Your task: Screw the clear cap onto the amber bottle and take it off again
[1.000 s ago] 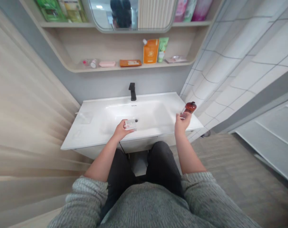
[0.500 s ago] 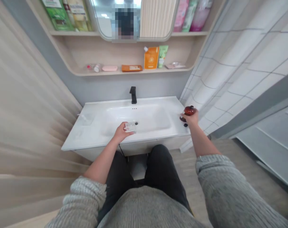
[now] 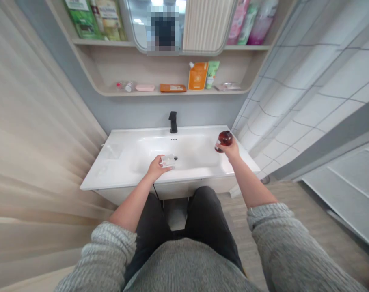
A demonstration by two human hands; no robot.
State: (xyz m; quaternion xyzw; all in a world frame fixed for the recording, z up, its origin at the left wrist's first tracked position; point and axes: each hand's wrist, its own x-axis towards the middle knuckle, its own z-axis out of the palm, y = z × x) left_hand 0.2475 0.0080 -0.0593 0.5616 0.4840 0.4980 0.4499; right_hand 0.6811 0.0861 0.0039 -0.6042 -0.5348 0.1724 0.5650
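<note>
The left hand (image 3: 156, 168) has its grip closed around a small clear container (image 3: 169, 161), thumb and fingers on opposite sides, held over the front part of the white basin (image 3: 199, 152), near the drain. Faint reddish marks show at the container's left side; whether they are print or fingertips seen through it, I cannot tell.

The right hand (image 3: 232, 151) has its grip clamped around a reddish-brown bottle (image 3: 225, 138), over the basin's right end. A pale label patch shows at the bottle's left edge, mostly covered by fingers, with no legible writing. The two held things are well apart.

Behind the basin stands a black faucet (image 3: 173, 121) at the back of the white surface (image 3: 94, 176).

On the shelf above, an orange pouch (image 3: 198, 76) bears a pale round emblem with print too small to read. Touching or just beside it is a green tube (image 3: 212, 75) with whitish marks. Left of the pouch lie an orange packet (image 3: 173, 88) with a pale printed panel and a plain pink case (image 3: 145, 87).

Higher up at left, a yellowish bottle (image 3: 110, 18) carries large capitals, too blurred to spell out.
</note>
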